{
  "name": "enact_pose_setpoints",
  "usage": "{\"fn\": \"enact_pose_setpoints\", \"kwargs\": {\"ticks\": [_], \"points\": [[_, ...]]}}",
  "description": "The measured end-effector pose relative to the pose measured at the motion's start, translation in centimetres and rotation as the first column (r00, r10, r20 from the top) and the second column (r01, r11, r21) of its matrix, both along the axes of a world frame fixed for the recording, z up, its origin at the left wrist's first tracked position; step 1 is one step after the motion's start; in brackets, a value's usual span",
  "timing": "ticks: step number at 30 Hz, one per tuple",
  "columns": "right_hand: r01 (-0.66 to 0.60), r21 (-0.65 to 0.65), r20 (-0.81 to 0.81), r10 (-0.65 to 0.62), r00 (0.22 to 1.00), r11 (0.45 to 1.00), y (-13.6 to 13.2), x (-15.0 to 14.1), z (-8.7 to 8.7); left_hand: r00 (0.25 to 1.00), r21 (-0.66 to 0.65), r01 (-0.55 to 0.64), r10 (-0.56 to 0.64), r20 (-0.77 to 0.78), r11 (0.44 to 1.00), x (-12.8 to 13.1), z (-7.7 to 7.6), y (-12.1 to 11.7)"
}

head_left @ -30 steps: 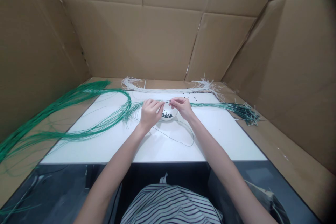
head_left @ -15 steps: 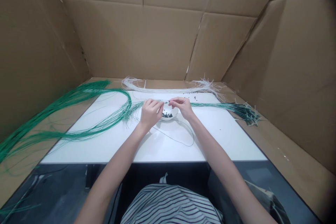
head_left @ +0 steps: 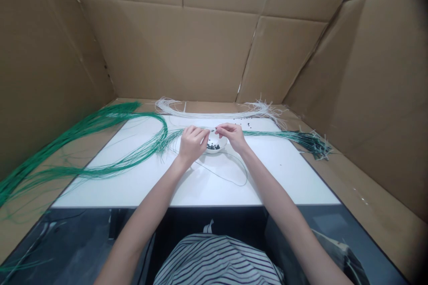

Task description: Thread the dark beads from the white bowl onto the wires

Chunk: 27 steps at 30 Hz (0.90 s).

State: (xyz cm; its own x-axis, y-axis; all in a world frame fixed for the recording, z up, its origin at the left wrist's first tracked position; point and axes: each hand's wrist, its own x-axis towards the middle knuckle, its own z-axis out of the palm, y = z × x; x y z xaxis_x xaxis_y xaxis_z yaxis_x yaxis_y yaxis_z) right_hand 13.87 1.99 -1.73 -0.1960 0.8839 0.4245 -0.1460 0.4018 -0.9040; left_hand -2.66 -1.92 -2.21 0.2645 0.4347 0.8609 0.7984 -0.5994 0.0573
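Over a small white bowl (head_left: 222, 147) holding black beads (head_left: 213, 146), my two hands face each other with fingertips a little apart. My left hand (head_left: 193, 143) is closed in a pinch on a thin green thread. From the other side, the thumb and forefinger of my right hand (head_left: 233, 136) pinch that same thin strand. Tiny dark beads (head_left: 213, 130) show in the gap between the fingertips; their exact fit on the strand is too small to make out. A loose loop of green thread (head_left: 246, 173) lies below the bowl.
Long green strands (head_left: 123, 167) curve over the left of the white board (head_left: 214, 193). A bundle with dark beaded ends (head_left: 312, 142) lies at right, white strands (head_left: 214, 115) at the back. Several stray beads (head_left: 248, 124) sit behind my right hand. Cardboard walls (head_left: 167, 49) enclose the table.
The dark beads between my fingertips have shifted very slightly to the right. Both hands keep their pinch in nearly the same place.
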Motion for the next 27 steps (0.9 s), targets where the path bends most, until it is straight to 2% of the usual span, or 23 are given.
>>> {"fn": "enact_pose_setpoints", "kwargs": {"ticks": [11,18,23,27], "points": [[-0.021,0.018,0.075,0.019,0.997,1.0,-0.09,-0.06,-0.08,1.0,-0.001,-0.015,0.015,-0.025,1.0,-0.01,0.15,-0.02],[-0.029,0.018,0.119,0.027,0.992,0.999,-0.08,-0.16,-0.15,0.999,-0.057,0.02,-0.018,0.036,0.998,0.03,-0.1,0.18],[-0.019,-0.004,0.126,0.019,0.992,1.0,-0.27,-0.12,0.16,0.996,-0.102,0.003,0.006,0.086,0.995,-0.01,-0.25,0.31],[-0.005,0.03,0.136,0.001,0.991,1.0,-0.18,0.02,0.1,0.996,-0.133,-0.002,0.014,0.088,0.991,-0.05,-0.25,0.36]]}}
